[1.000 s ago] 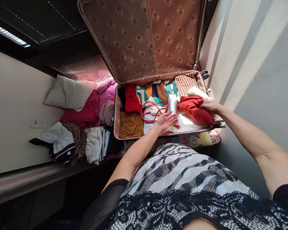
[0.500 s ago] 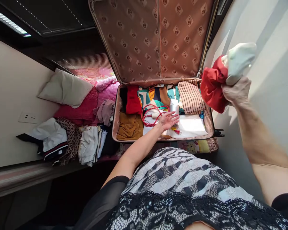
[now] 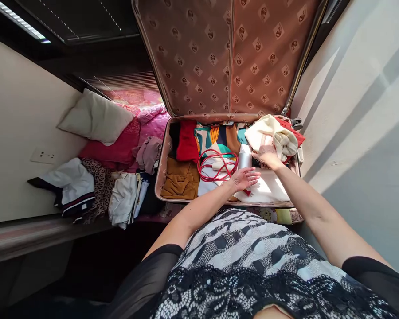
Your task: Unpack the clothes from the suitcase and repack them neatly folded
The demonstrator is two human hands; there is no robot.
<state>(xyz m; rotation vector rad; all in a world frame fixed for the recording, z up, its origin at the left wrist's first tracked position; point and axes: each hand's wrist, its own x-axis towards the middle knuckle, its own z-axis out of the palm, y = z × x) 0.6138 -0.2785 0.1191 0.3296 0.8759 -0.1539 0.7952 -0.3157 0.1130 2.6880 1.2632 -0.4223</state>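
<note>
The open suitcase (image 3: 159, 177) lies before me, packed with folded clothes. My right hand (image 3: 267, 155) is closed on a bundled cream cloth (image 3: 262, 126) at the suitcase's right end, its fingertips partly sunk in the folds. Red fabric (image 3: 294, 132) sticks out behind the cream cloth. Palm up, my left hand (image 3: 245, 179) has its fingers stretched out and holds nothing. Just above it lies a silver bottle (image 3: 245, 158) with a white cap. A looped red cord (image 3: 202, 170) rests left of the bottle, over white cloth.
Red (image 3: 188, 141), brown (image 3: 179, 179) and multicoloured patterned clothes (image 3: 219, 139) fill the suitcase's left and middle. Its lid (image 3: 213, 57) stands raised at the back. A wall (image 3: 362, 133) rises close on the right. To the left are a pillow (image 3: 96, 117) and piled clothes (image 3: 75, 179).
My right hand has brought the bundle down and left from beside the wall into the suitcase, over the striped garment. My left hand stays open and has shifted slightly right.
</note>
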